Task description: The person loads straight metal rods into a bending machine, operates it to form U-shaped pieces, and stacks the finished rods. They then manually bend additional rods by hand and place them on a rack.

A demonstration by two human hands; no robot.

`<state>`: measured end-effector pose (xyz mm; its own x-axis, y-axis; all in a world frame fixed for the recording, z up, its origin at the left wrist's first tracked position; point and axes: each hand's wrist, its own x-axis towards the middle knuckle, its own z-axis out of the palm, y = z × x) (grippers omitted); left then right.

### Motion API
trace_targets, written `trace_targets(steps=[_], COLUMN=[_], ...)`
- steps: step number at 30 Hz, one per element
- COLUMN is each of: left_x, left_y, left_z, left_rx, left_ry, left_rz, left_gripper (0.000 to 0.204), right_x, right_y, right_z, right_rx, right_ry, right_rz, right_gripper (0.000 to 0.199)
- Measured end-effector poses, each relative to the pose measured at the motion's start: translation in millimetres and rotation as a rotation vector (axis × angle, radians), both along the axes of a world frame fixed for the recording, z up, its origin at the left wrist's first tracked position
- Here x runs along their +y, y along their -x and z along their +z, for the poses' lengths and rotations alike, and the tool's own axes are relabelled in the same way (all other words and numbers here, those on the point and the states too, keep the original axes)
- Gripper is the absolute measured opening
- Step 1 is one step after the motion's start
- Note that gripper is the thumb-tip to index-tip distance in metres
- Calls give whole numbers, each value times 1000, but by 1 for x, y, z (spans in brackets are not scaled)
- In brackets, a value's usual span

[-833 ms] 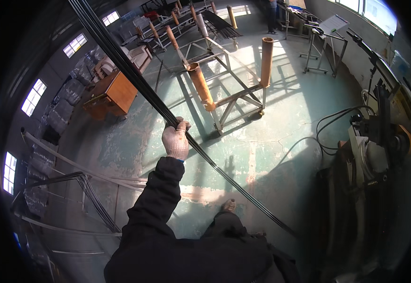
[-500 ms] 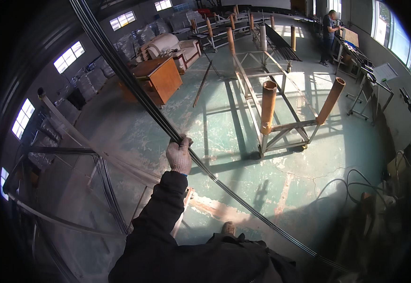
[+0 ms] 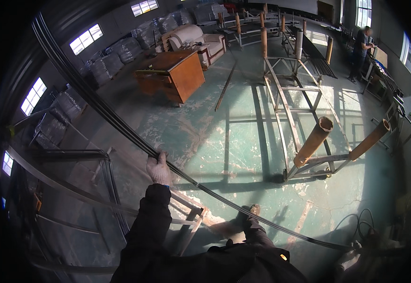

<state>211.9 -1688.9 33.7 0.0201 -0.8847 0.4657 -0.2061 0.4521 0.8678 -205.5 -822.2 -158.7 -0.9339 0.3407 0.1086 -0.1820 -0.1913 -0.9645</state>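
Grey wrapped bundles (image 3: 120, 59), perhaps plastic-covered packages, are stacked along the far left wall under windows.

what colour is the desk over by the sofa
Orange-brown wood, seen best in the head view: the desk beside the pale sofa.

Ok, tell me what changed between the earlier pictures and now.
The view swung leftward: the metal rack with orange tubes slid to the right of the picture, and the wooden desk came toward its centre. The left hand kept its grip on the long dark rods, same hold; the right hand stays out of view.
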Motion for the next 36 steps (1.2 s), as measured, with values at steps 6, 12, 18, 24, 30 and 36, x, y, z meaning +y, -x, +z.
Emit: trace_targets(steps=[6, 12, 18, 24, 30, 36], left_x=[-116, -239, -364, -522, -712, -857], left_y=[18, 1, -30, -58, -101, -130], left_z=[18, 38, 48, 25, 35, 44], left_rx=[10, 10, 101, 161, 367, -21], left_ry=[-11, 18, 63, 120, 42, 17], left_rz=[138, 341, 402, 441, 358, 540], left_gripper=[15, 23, 26, 21, 16, 24], right_x=[-196, -403, -598, -822, -1002, -1179], right_y=[90, 162, 202, 199, 193, 183], right_z=[-25, -17, 7, 1, 4, -16], right_rx=[-122, -191, -113, -93, -65, -158], right_ry=[9, -78, -200, -121, -207, -220], right_rz=[58, 172, 402, 396, 464, 465], right_gripper=[28, 38, 39, 26, 32, 41])
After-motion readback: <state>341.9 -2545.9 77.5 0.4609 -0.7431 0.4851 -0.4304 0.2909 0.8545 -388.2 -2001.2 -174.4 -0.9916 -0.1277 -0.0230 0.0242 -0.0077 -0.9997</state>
